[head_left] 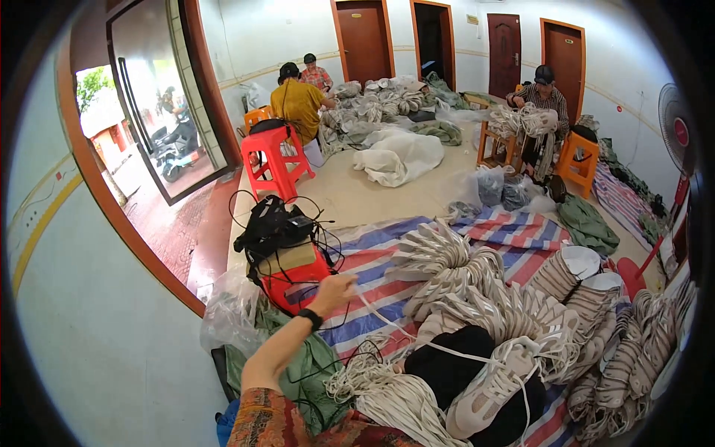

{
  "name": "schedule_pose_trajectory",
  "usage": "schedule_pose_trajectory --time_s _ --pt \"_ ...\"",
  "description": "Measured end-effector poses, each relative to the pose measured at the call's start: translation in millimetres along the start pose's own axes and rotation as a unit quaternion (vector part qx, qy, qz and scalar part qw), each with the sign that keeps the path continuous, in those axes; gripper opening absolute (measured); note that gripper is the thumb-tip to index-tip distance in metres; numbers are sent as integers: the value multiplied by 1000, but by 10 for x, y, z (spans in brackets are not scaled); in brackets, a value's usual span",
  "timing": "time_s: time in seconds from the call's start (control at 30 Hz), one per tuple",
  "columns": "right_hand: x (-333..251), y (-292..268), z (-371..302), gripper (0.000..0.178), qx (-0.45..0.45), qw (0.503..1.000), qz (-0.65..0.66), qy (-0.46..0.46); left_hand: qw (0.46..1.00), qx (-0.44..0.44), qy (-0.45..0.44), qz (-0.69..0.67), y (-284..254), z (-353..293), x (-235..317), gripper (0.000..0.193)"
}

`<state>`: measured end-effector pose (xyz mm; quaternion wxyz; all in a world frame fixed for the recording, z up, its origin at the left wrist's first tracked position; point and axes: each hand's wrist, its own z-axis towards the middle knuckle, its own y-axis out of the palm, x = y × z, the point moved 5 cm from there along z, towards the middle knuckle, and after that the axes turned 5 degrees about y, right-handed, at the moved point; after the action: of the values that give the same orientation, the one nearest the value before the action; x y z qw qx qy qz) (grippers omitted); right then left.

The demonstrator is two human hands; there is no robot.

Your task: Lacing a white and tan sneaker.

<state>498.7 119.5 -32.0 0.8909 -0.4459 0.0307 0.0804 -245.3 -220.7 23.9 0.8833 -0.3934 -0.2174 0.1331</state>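
Fingers of left hand (333,289) pinched on white lace (387,322), pulled taut from shoe (491,387) on lap. Right hand out of sight. Risks: lace snagging black cables (328,246) near red stool (294,279), possibly slipping from eyelet; view blurred.

Red stool (277,165), standing fan (676,127), perhaps a scooter (173,153) outside

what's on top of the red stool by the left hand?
On the red stool sits a flat tan box, with a black bag and tangled black cables on top. The left hand reaches beside it. The stool's seat surface is covered.
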Motion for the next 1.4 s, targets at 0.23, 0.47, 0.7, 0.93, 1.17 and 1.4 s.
schedule_pose_trajectory --time_s 0.23,0.47,0.7,0.93,1.17,1.4 --pt "-2006 67 295 24 4 946 312 -87 959 -43 19 -279 960 594 1280 24" --pt "-2958 378 209 20 -500 615 594 136 892 -226 211 -329 1440 761 2500 32" --pt "-3109 243 77 14 -472 687 547 76 738 -383 -139 -539 1576 826 2903 17" --pt "-3061 265 61 14 -416 702 573 78 665 -417 -136 -605 1623 582 3468 14" --pt "-3149 301 100 13 -440 695 567 51 711 -474 -65 -515 1663 507 3613 12" --pt "-3271 275 182 13 -311 789 521 -91 733 -471 -62 -488 1711 456 3640 10"
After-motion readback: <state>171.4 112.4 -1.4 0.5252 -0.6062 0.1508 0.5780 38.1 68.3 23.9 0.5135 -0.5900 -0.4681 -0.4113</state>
